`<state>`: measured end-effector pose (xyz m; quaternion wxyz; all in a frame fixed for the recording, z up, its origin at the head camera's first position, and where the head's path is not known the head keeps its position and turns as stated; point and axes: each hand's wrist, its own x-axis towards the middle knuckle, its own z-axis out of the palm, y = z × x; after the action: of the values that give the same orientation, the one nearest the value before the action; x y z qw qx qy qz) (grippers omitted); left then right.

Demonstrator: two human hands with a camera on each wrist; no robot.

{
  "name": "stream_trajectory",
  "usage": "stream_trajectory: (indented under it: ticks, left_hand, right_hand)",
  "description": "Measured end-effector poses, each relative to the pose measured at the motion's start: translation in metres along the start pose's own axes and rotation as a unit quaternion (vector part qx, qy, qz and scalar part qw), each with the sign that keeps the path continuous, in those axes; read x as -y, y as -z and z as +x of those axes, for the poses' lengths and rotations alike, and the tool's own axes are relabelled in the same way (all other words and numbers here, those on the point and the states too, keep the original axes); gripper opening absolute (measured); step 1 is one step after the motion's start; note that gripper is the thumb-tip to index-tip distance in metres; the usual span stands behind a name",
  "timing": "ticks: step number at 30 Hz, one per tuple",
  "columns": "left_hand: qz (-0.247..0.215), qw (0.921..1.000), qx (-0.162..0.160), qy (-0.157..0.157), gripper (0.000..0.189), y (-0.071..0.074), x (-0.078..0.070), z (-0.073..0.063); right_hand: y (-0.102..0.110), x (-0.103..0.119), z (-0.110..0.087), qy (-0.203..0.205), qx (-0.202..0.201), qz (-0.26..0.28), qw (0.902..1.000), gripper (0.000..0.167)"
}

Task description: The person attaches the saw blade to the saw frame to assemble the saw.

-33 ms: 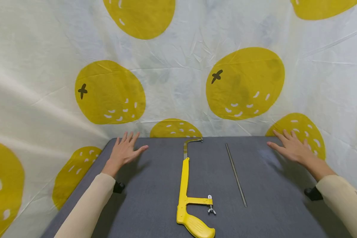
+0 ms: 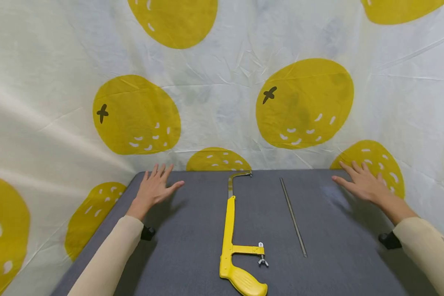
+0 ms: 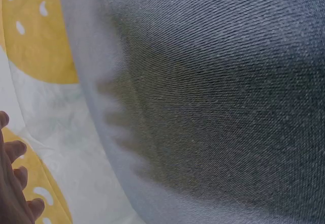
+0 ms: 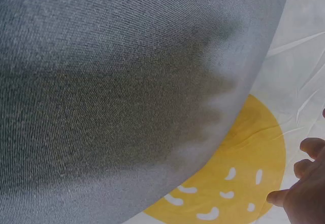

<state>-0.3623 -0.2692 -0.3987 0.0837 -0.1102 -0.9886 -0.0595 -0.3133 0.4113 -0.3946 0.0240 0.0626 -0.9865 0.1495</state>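
A yellow hacksaw frame (image 2: 227,230) lies on the grey tabletop, its handle (image 2: 248,281) toward me and its bare metal hook (image 2: 231,185) near the far edge. No blade spans the frame. A wing nut (image 2: 263,262) sits on its near arm. To its right lies a thin grey hacksaw blade (image 2: 293,218), slightly slanted. My left hand (image 2: 154,190) hovers over the far left of the table, fingers spread and holding nothing. Likewise spread, my right hand (image 2: 364,187) is over the far right, beyond the blade. Both wrist views show fingers at the edge and hand shadows on the cloth.
The table (image 2: 192,230) is covered in dark grey ribbed cloth. Right behind its far edge hangs a white curtain (image 2: 222,111) printed with big yellow fruits, and it also runs along the left side. Black wrist camera mounts (image 2: 148,233) show under both beige sleeves (image 2: 107,255).
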Motion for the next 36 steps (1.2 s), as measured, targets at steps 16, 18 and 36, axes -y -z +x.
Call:
stream_trajectory:
  ticks: [16,18,36]
  left_hand:
    - [-0.005,0.9999,-0.014,0.001,0.099,0.001,-0.005,-0.005]
    - [-0.010,0.9998,-0.015,-0.001,0.098,0.001,-0.008,-0.007]
    - [-0.046,0.9984,-0.019,-0.027,0.092,0.003,-0.051,-0.042]
  right_hand:
    - [0.001,0.006,-0.007,-0.001,-0.004,0.004,1.0000,0.085]
    - [0.001,0.008,-0.008,0.003,-0.007,0.001,1.0000,0.084]
    - [-0.017,0.053,-0.043,0.091,-0.047,0.014,0.9947,0.073]
